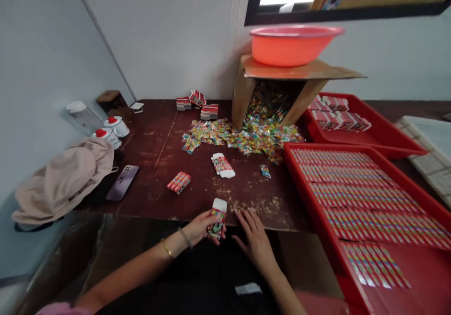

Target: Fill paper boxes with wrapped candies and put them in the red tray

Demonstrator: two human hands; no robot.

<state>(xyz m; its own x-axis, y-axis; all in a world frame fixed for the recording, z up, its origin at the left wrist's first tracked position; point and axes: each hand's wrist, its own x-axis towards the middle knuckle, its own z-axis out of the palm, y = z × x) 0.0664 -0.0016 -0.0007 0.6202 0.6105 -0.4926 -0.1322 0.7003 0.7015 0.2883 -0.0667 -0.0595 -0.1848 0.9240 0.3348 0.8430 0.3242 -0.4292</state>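
Note:
My left hand (206, 226) grips a small printed candy box (217, 217) at the table's front edge; its white flap stands up at the top. Just right of it, my right hand (254, 240) rests with fingers stretched out on the table edge, and nothing shows in it. Farther in lies a flattened printed carton (222, 165) with white flaps. A small group of red-striped boxes (179, 182) sits to its left. A single candy packet (265, 171) lies to the right. Behind these, a heap of small wrapped candies (246, 136) spills from a cardboard box (243, 94).
A red tray (295, 183) at right holds rows of candy boxes (366, 193). Another red tray (380, 147) behind holds stacked cartons. An orange basin (292, 47) tops the cardboard box. At left are a phone (122, 183), a beige cloth bag (66, 176) and white mugs (119, 126).

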